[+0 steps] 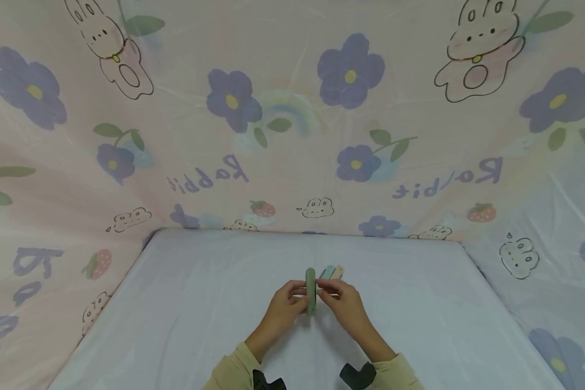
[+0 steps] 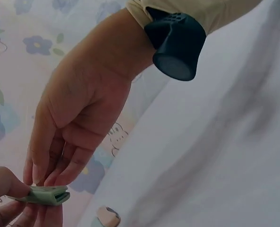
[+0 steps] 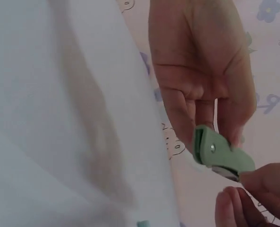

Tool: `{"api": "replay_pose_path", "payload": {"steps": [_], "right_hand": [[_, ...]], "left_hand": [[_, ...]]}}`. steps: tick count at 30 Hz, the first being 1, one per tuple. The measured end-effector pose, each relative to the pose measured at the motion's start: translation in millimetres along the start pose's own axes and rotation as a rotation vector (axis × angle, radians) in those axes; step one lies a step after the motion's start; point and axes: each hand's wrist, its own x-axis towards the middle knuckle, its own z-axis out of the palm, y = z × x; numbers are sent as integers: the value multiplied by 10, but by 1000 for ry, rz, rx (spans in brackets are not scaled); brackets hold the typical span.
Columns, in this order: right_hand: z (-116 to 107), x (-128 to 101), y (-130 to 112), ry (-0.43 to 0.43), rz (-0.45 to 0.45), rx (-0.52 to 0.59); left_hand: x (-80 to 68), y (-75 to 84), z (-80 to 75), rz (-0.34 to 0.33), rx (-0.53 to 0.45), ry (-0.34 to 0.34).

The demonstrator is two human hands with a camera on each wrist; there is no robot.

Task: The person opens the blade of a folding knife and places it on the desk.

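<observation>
A small green folding knife (image 1: pixel 310 290) is held upright between both hands over the white table. My left hand (image 1: pixel 285 309) grips its body from the left, with the thumb near the lower end. From the right, my right hand (image 1: pixel 343 303) pinches at its edge with thumb and fingertips. In the right wrist view, the green knife (image 3: pixel 224 153) shows a pale rivet and a slot at one end. A strip of metal blade (image 3: pixel 226 172) shows along its side, close to the pinching fingertips. Fingers hide part of the handle.
Just beyond the hands lie a teal folding knife (image 1: pixel 328 271) and a peach one (image 1: pixel 338 271), side by side on the white table (image 1: pixel 214 292). A printed curtain (image 1: pixel 292 135) with rabbits and flowers surrounds the table's back and sides.
</observation>
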Motion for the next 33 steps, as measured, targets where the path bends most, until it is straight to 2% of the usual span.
{"api": "replay_pose_path", "payload": {"steps": [8, 19, 24, 33], "right_hand": [[-66, -91, -226, -4, 167, 347], [-119, -188, -459, -19, 253, 537], [-119, -199, -469, -49, 287, 559], [-147, -200, -434, -165, 275, 476]], "left_hand": [[-109, 225, 48, -24, -131, -45], [-209, 435, 20, -30, -148, -68], [-229, 444, 18, -45, -172, -70], [-247, 426, 7, -69, -187, -69]]}}
